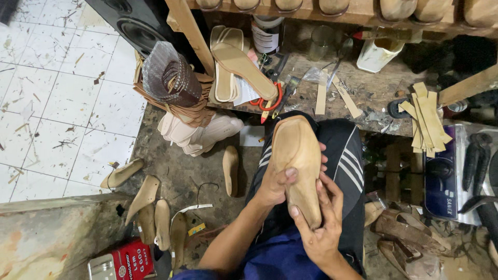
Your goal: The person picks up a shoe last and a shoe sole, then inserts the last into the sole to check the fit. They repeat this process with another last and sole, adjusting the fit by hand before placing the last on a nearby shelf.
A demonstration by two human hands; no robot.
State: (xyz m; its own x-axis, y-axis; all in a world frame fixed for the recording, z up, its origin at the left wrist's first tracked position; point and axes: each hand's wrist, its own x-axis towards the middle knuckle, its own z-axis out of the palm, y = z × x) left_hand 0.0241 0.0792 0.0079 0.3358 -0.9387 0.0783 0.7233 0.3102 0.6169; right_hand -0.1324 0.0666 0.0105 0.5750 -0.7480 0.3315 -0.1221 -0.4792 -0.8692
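Shoe last (295, 161): tan, wooden-looking, held over the lap with its toe pointing away from the body, above a dark trouser leg (345, 161) with white stripes.

Left hand (274, 187): wrapped around the last's left side near the middle; fingers closed on it, thumb laid across the top.

Right hand (321, 228): cupped under the last's heel end; fingers curled up its right side, thumb pressed on the near end.

Counter (363, 88): worn wooden surface ahead of the knees, stained and littered. Near its left end two flat sandal soles (236, 65) are stacked, one leaning over the front edge. Red-handled scissors (270, 101) are set just right of them at the front edge. Tan strips (337, 93) are scattered at mid-counter, and a larger bundle of strips (428, 119) is seen by the right end. A white container (378, 54) and a clear glass (321, 41) are placed toward the back edge.

Floor: a roll of strap material wrapped in clear film (171, 78) is stood on a pile of brown and cream pieces left of the counter. Several loose insoles (155, 218) are spread over the dirty concrete at the lower left, beside white tiles (57, 98). A red tin (127, 262) is seen at the bottom edge
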